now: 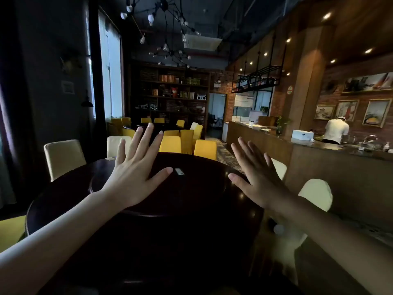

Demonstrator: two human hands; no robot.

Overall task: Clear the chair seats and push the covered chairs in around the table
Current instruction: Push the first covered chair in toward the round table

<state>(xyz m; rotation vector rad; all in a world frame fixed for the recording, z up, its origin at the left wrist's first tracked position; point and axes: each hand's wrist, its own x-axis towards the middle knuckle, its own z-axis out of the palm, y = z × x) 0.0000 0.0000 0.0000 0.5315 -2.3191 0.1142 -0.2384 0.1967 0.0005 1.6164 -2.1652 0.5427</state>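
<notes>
A dark round table (pixel 191 231) fills the middle of the head view. My left hand (pixel 136 173) and my right hand (pixel 257 177) are raised above it, palms forward, fingers spread, holding nothing. Cream-covered chairs stand around the table: one at the left (pixel 63 158), one behind my left hand (pixel 112 145), one at the right (pixel 316 194) and one partly hidden behind my right hand (pixel 279 168). A yellow-covered chair (pixel 10 231) shows at the left edge. A small card (pixel 179 171) lies on the tabletop.
Several yellow-covered chairs (pixel 170 143) surround other tables further back. A long wooden counter (pixel 319 167) runs along the right, with a person in a white shirt (pixel 337 129) behind it. A bookshelf (pixel 170 92) stands at the back, a window (pixel 110 77) on the left.
</notes>
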